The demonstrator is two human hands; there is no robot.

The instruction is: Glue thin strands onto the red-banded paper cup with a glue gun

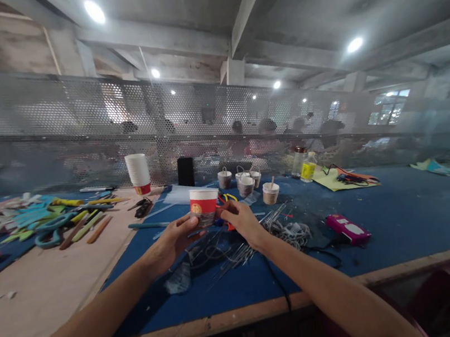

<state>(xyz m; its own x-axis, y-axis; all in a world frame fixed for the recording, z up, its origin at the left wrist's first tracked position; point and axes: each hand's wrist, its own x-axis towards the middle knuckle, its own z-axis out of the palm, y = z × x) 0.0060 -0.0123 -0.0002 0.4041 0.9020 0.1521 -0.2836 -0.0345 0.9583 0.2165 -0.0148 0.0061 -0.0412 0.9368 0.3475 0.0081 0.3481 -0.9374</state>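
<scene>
A red and white paper cup (204, 201) is held upright above the blue table, its lower part covered in something grey. My left hand (178, 237) grips it from the left, thumb in front. At its right side is my right hand (241, 219), with fingers closed near the cup wall; whatever they pinch is hidden. Under and beside my hands lie a tangle of grey cord (296, 232), thin wire-like sticks and a crumpled clear plastic bag (178, 278). Behind my right hand, yellow and orange tool handles (229, 196) show in part.
Several grey-covered cups (247, 185) stand behind, near a beige cup (271, 193) and a yellow-labelled bottle (308, 167). Stacked paper cups (138, 173) and tools (85, 223) are left. A magenta box (348, 229) lies right. A perforated screen (201, 121) rises behind the table.
</scene>
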